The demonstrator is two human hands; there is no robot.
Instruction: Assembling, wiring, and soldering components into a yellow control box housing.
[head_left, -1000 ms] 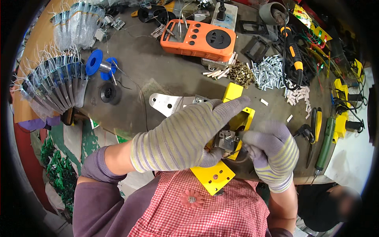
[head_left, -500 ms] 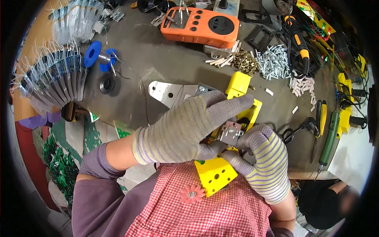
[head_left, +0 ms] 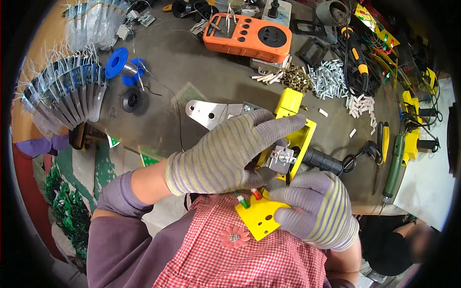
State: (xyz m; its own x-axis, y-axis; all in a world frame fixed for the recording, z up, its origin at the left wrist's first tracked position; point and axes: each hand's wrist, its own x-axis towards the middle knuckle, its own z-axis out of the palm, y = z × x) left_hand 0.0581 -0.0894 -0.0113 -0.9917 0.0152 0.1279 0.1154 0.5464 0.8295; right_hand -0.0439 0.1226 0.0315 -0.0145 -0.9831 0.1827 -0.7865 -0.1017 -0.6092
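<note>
My left hand (head_left: pixel 218 156), in a striped knit glove, is closed on a yellow housing (head_left: pixel 289 102), its fingers reaching over the far side. A small silver metal part (head_left: pixel 282 159) shows inside the housing near my left thumb. A black ribbed handle (head_left: pixel 322 160) sticks out to the right of the housing. In front of my apron, my right hand (head_left: pixel 319 209), gloved alike, pinches the edge of a yellow plate (head_left: pixel 264 217) with holes. Red and green indicator lights (head_left: pixel 256 194) with wires sit at the plate's far edge. A flat silver metal plate (head_left: pixel 209 113) extends left beyond my left hand.
An orange meter (head_left: pixel 247 37) lies at the back, near piles of silver screws (head_left: pixel 328 79) and brass-coloured screws (head_left: pixel 295 79). A blue solder spool (head_left: pixel 116 63) and bundled blades (head_left: pixel 72 89) are left. Yellow-handled pliers (head_left: pixel 382 144) and a green soldering iron (head_left: pixel 394 165) lie right.
My right hand has moved down and away from the silver part, onto the yellow plate. The silver part, black handle and indicator lights show more clearly. My left hand has stayed nearly still.
</note>
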